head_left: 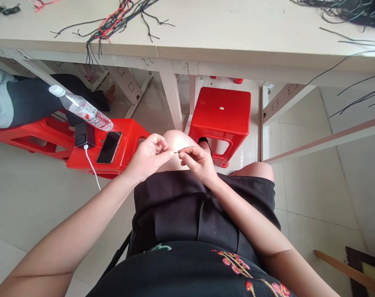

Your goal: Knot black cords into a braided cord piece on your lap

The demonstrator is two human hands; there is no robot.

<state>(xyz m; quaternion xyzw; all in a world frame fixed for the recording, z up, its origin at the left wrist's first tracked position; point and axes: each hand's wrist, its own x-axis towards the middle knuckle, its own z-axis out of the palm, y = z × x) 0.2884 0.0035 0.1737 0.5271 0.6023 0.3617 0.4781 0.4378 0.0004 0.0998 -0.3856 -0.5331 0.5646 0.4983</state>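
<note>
Above my lap, my left hand (149, 159) and my right hand (200, 163) face each other, fingertips close together. Both pinch a short piece of thin dark cord (176, 152), and only a tiny stretch shows between the fingers. The rest of the cord is hidden in my hands. Beyond them on the table lies a bundle of black cords (121, 20) with knotted ends, a red cord (104, 28) looped through it. A larger heap of black cords (357, 10) lies at the table's right, several strands hanging over the edge.
The pale table (224, 33) runs across the front, legs beneath. A red stool (222, 109) stands under it. Left of me, another red stool (130, 132) carries a water bottle (86, 110), a phone (109, 147) and a black charger (84, 135) with white cable. Another person's leg (32, 101) is at far left.
</note>
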